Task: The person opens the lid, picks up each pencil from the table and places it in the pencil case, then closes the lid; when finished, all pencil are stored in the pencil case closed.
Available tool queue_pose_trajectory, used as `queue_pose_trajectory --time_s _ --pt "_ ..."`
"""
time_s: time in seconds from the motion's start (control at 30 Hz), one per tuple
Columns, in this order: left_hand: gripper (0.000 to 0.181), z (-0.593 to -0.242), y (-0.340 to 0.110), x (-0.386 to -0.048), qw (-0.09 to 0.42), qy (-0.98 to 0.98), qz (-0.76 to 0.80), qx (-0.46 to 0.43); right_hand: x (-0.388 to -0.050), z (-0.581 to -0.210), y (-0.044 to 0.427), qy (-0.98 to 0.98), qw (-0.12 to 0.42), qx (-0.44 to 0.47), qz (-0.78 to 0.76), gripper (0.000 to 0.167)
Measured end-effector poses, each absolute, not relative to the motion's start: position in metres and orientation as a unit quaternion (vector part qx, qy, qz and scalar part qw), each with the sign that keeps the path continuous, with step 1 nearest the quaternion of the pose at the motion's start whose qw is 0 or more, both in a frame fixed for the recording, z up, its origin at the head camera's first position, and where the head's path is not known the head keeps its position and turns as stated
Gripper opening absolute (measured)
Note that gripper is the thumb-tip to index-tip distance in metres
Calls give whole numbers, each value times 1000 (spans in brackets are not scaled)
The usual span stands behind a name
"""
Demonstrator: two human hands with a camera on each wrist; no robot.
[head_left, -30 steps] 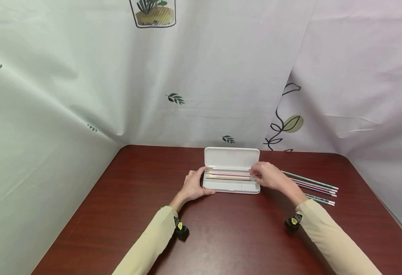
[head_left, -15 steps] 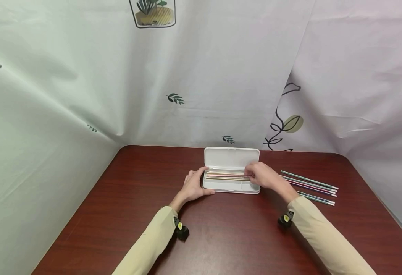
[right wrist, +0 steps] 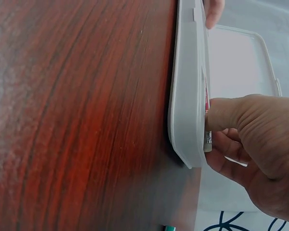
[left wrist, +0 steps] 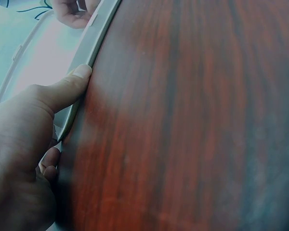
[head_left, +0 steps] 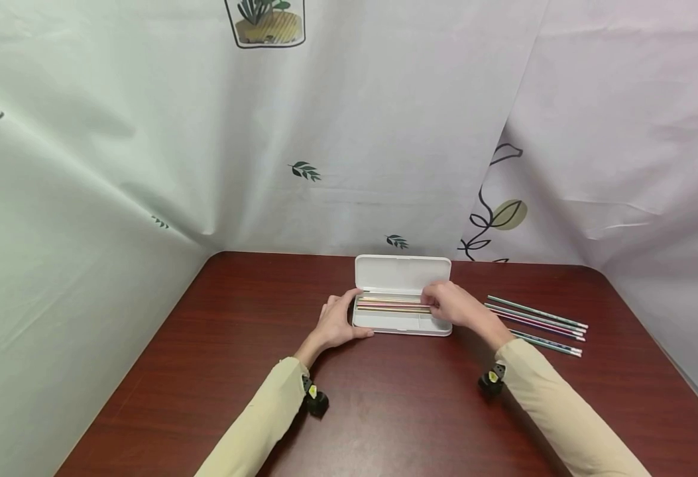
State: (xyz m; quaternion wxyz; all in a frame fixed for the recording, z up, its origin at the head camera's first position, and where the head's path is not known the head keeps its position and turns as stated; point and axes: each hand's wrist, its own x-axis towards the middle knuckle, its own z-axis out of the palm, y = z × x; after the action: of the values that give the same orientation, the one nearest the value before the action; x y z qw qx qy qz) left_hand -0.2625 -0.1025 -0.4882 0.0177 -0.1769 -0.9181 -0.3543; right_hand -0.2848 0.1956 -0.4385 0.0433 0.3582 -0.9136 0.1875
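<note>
A white pencil case lies on the table with its lid raised at the back. Several pencils rest lengthwise inside. My left hand grips the case's left end, thumb on the front edge and other fingers round the far side. Over the right part of the case, my right hand pinches a pencil near its eraser end, which shows between thumb and fingers in the right wrist view. The rest of that pencil is mostly hidden by the case wall there.
To the right of the case, several more pencils lie side by side on the dark red wooden table, eraser ends to the right. A pale patterned cloth hangs behind the table and along its sides.
My right hand has moved a little left along the case, and the pencil in it has come down among the others. The left hand has stayed still.
</note>
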Motion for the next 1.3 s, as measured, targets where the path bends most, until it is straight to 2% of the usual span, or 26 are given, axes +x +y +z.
queue_pose_trajectory --time_s 0.4,0.57,1.1,1.3 --pt "93 -487 -102 -261 15 -919 -352 -176 -272 -431 215 -912 78 345 207 17" --pt "93 -486 -103 -261 18 -920 -352 -174 -261 -429 242 -917 106 324 209 17" --pt "92 -486 -103 -260 37 -916 -352 -188 -202 -435 338 -940 135 258 176 23" --pt "92 -486 -102 -261 19 -917 -354 -180 -187 -445 363 -954 131 221 156 24"
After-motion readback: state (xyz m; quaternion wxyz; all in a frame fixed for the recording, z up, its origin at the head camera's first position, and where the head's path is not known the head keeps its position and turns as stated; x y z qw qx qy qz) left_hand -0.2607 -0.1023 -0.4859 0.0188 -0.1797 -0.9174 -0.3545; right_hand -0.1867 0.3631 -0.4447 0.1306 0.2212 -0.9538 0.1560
